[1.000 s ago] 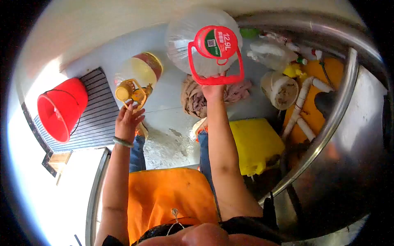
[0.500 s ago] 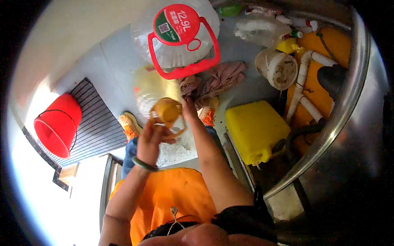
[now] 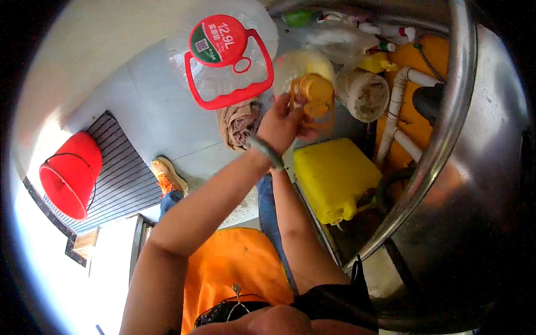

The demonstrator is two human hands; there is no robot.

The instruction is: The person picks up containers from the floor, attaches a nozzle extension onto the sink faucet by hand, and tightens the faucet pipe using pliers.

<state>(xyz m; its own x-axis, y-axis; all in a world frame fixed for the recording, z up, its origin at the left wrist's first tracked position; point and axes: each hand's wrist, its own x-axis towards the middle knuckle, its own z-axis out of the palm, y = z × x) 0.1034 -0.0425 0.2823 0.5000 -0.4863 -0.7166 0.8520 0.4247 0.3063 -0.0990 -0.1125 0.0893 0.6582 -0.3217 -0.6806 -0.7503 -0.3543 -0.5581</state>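
Observation:
My left hand (image 3: 282,125), a bracelet on its wrist, is closed on the handle of a translucent plastic jug (image 3: 287,64) with a yellow cap (image 3: 316,89). This jug is off to the right, in front of the white bucket. Behind my left wrist, my right forearm (image 3: 298,240) disappears; that hand's fingers are hidden. A crumpled brown cloth (image 3: 237,125) shows just left of the wrists, and I cannot tell whether my right hand grips it. Beyond the cloth stands a large clear jug (image 3: 259,25) with a red handle and cap (image 3: 228,42).
A yellow jerrycan (image 3: 335,173) sits at right, below a dirty white bucket (image 3: 368,95) and white pipes (image 3: 399,106). A curved metal rim (image 3: 432,162) borders that side. Left, a red bucket (image 3: 71,173) stands by a striped mat (image 3: 125,167). Bottles (image 3: 385,46) lie at the back.
My left hand has carried the yellow-capped jug from between my feet to the right, and my forearms now cross. The cloth looks more bunched. The view has shifted slightly.

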